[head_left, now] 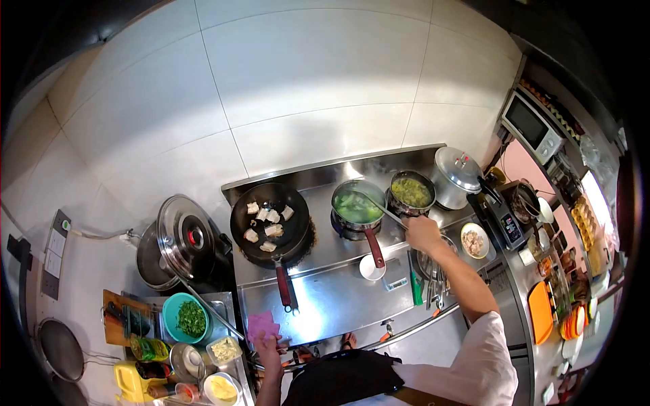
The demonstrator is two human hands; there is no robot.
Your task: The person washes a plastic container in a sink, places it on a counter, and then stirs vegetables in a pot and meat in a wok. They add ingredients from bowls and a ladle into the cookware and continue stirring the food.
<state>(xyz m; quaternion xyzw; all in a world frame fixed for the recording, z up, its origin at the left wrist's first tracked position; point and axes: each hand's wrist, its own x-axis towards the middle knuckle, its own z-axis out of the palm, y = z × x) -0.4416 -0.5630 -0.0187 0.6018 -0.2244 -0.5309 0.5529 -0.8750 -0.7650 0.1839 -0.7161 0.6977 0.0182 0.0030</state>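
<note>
My right hand (422, 231) is closed around the long metal handle of a cooking utensil (384, 209). The utensil's head is sunk in a steaming saucepan (372, 238) of green vegetables (357, 206), so its kind is hidden. The saucepan's dark red handle points toward me. Low at the left, my left hand (271, 345) grips a pink cloth (262, 326) by the counter's front edge. A black frying pan (242, 220) with several browned, pale pieces of food (273, 230) stands left of the saucepan. A second pot (411, 191) of yellowish-green food sits to its right.
A lidded aluminium pot (455, 179) stands at the back right. Near the front are a white bowl (372, 268), a small scale (396, 281) and a green-handled knife (416, 289). A teal bowl (169, 314) of chopped greens and a glass lid (177, 230) are at left.
</note>
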